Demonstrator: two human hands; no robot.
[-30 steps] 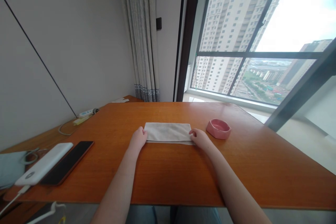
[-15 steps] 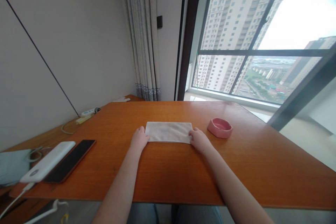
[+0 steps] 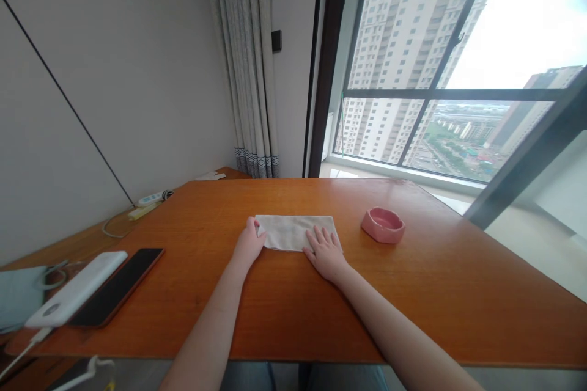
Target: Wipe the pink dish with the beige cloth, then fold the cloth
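A folded white cloth [image 3: 288,232] lies as a flat rectangle on the brown wooden table [image 3: 293,305]. At its left edge, my left hand [image 3: 249,242] is closed, with the thumb on top of the cloth and the fingers at its side. My right hand [image 3: 326,252] rests flat over the cloth's right part, fingers spread and palm down near the front right corner. A pink angular ashtray [image 3: 383,226] sits on the table, to the right of the cloth and apart from my right hand.
On the table's left side lie a white power bank [image 3: 76,290] with a cable and a dark phone [image 3: 118,287]. A pale blue item [image 3: 21,296] is at the far left. Behind stand a power strip [image 3: 151,199], a curtain [image 3: 250,73] and a window [image 3: 431,95].
My right hand has let go of the cloth's right edge and moved left onto its top, fingers now spread. The left hand stays at the left edge. The view has shifted slightly.
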